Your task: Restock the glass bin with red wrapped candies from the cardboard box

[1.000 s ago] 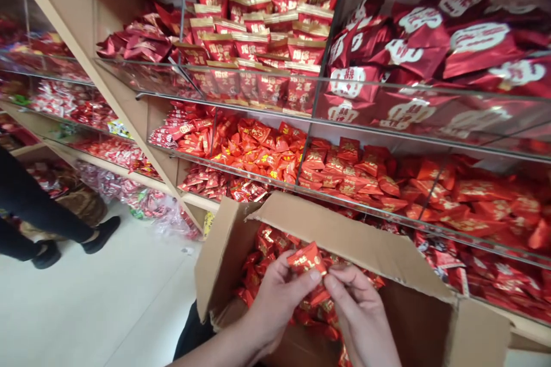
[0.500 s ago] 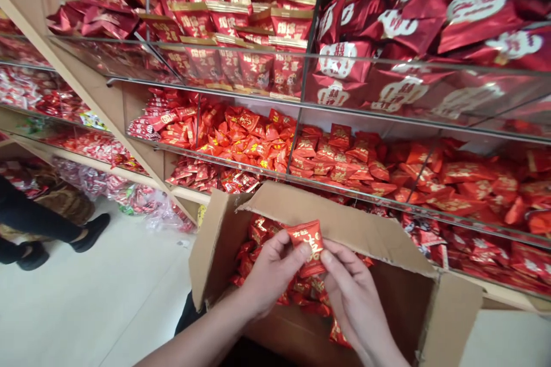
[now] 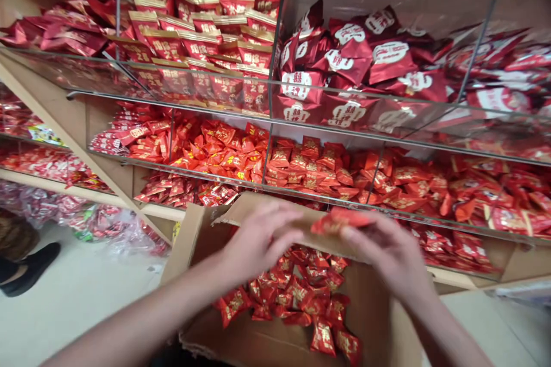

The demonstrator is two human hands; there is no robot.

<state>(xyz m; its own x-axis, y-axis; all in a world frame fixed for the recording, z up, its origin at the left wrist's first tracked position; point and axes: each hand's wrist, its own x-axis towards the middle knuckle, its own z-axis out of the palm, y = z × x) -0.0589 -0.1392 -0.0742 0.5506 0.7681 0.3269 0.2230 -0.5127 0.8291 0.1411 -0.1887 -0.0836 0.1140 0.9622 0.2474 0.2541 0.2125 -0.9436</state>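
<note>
My right hand [image 3: 387, 249] pinches a red packet [image 3: 340, 221] between thumb and fingers, above the right part of an open cardboard box [image 3: 374, 304]. To its left, my left hand [image 3: 262, 235] hovers over the box, blurred, with thumb and fingers apart and nothing seen between them. Several small red wrapped packets [image 3: 297, 292] with gold print lie loose inside the box, below both hands. The box's back flap [image 3: 245, 206] stands up behind my hands, against the shelf front.
Clear-fronted shelves [image 3: 340, 132] run across behind the box, filled with red and dark red packets [image 3: 344, 57]. A wooden divider [image 3: 86, 143] slants at the left. A person's shoe [image 3: 32, 269] rests on the pale floor [image 3: 107, 287] at far left.
My left hand has let go of the packet and moved left and up. My right hand has carried the packet up and right. The view has shifted, showing more shelf at the right.
</note>
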